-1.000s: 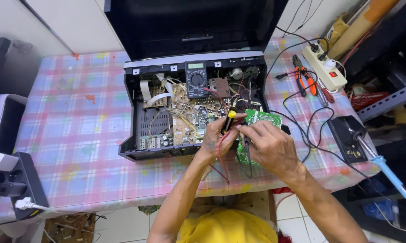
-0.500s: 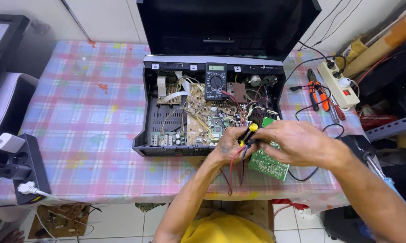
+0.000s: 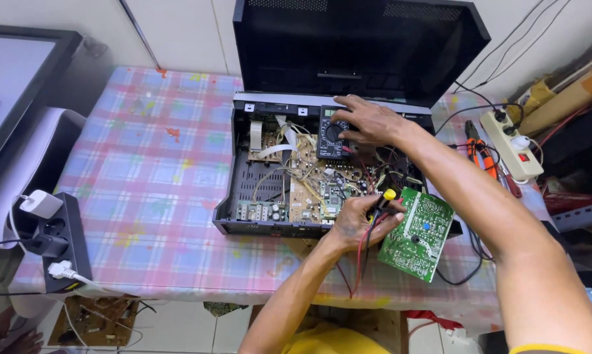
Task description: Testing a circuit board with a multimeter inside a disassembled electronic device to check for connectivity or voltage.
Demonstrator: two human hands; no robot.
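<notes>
Multimeter [image 3: 333,133] inside chassis [image 3: 243,196], circuit board [image 3: 417,233] right

Home repair bench: opened electronics chassis [image 3: 322,177] at centre, multimeter [image 3: 333,134], loose green circuit board [image 3: 416,233], power strips [image 3: 513,137], plaid tablecloth [image 3: 145,177].

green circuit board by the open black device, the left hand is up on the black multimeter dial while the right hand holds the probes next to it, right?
Not quite: the hands are swapped. In the head view the right hand rests on the dial of the black multimeter, and the left hand holds the yellow-tipped probes beside the green circuit board. The open black device is as you say.
</notes>
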